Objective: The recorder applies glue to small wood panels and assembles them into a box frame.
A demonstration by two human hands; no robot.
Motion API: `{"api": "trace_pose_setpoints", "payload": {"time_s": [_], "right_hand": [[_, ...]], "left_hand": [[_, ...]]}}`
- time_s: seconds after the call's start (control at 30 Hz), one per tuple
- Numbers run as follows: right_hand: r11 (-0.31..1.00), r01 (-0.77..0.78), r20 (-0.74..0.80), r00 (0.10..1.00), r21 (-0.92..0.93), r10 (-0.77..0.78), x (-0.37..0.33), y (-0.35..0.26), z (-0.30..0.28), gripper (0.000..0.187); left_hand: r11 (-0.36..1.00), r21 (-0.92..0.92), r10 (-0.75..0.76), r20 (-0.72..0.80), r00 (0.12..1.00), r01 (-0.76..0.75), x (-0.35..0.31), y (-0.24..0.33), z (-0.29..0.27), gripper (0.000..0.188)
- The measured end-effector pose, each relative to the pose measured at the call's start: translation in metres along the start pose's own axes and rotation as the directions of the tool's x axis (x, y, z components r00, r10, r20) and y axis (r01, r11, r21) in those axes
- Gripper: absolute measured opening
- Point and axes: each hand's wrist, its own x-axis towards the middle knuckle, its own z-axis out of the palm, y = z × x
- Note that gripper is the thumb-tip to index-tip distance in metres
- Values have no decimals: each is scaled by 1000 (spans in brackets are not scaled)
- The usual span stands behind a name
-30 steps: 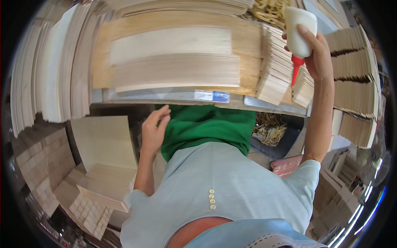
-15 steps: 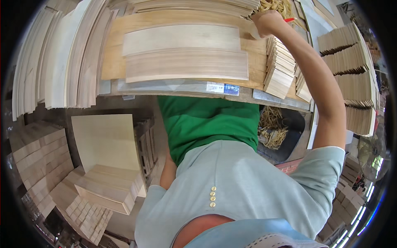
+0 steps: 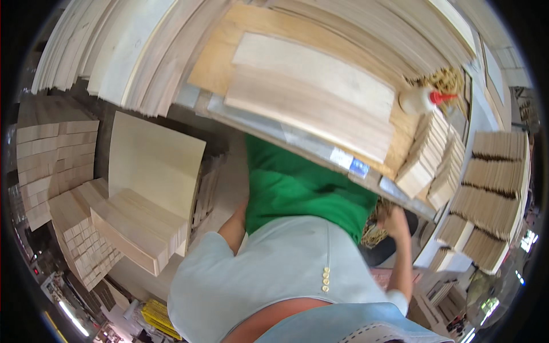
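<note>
My right hand hangs low beside the table's front edge, over a dark bin of tan looped strands. Its fingers are blurred, and whether they hold any strands is unclear. My left forearm shows at my side, but the left hand is hidden behind my body. On the table, a white squeeze bottle with a red tip is next to a heap of similar tan strands. Two pale wooden boards lie side by side on a plywood sheet.
Tall stacks of thin boards line the table's left end. Small wood pieces overlap in rows at its right, near a rack of stacked slats. To my left are wooden blocks and a large upright panel.
My right hand has left the bottle on the table and dropped down to the bin. The view has turned, so the table now slants down to the right.
</note>
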Motion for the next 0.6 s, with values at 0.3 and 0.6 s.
{"api": "trace_pose_setpoints", "payload": {"time_s": [0.3, 0.6], "right_hand": [[967, -199, 106, 970, -159, 217, 129, 281, 221, 38], [936, -350, -40, 936, -35, 349, 159, 127, 227, 30]], "left_hand": [[988, -82, -130, -35, 991, 127, 14, 59, -35, 41], [980, -103, -185, -169, 968, 169, 17, 70, -151, 43]]}}
